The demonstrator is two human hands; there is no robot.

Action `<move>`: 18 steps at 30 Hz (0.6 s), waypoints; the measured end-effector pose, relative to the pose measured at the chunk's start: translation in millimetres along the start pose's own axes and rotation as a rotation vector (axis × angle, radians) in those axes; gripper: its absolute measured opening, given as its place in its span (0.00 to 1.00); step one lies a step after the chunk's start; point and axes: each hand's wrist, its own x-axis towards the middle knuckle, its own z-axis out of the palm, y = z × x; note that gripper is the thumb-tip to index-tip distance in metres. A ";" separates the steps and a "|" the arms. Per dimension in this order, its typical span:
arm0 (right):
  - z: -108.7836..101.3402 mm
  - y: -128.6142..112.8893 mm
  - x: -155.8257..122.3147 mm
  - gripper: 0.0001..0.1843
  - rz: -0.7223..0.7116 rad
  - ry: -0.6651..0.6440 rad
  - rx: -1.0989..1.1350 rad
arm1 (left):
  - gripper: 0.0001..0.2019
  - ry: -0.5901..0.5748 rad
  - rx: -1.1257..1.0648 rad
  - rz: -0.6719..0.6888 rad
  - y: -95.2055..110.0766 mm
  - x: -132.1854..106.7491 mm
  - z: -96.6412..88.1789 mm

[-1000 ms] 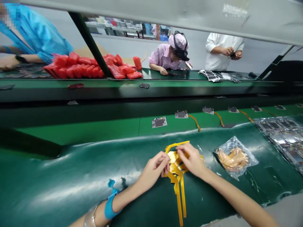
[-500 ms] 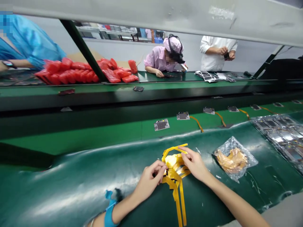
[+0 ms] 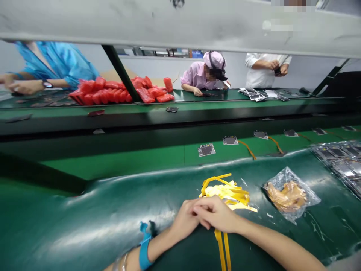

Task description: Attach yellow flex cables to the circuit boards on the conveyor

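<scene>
My left hand (image 3: 184, 220) and my right hand (image 3: 217, 216) meet on the dark green mat (image 3: 84, 218), fingers curled and pressed together. Both rest on the near end of a loose pile of yellow flex strips (image 3: 228, 192). Two strip tails (image 3: 222, 248) run out from under my hands toward me. What my fingertips pinch is hidden. A blue wrist strap (image 3: 143, 248) is on my left wrist.
A clear bag of orange flex parts (image 3: 289, 194) lies right of the pile. Trays of boards (image 3: 341, 160) sit at far right. Small circuit boards (image 3: 206, 149) ride the green conveyor (image 3: 126, 160). Red packets (image 3: 118, 92) and three people are across the line.
My hands came together and moved nearer to me, off the top of the pile. The strips they held up now lie flatter on the mat. The camera tilted slightly.
</scene>
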 end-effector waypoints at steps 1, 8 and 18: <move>-8.8 7.5 -10.2 0.17 0.013 0.047 -0.013 | 0.10 -0.015 -0.002 -0.003 2.0 -0.8 0.6; -82.3 58.6 -32.7 0.23 0.092 0.499 -0.239 | 0.14 0.042 -0.007 -0.004 4.0 0.1 -1.9; -74.9 61.9 -39.6 0.11 -0.015 0.140 -0.566 | 0.09 0.206 0.275 0.206 6.7 5.0 -17.4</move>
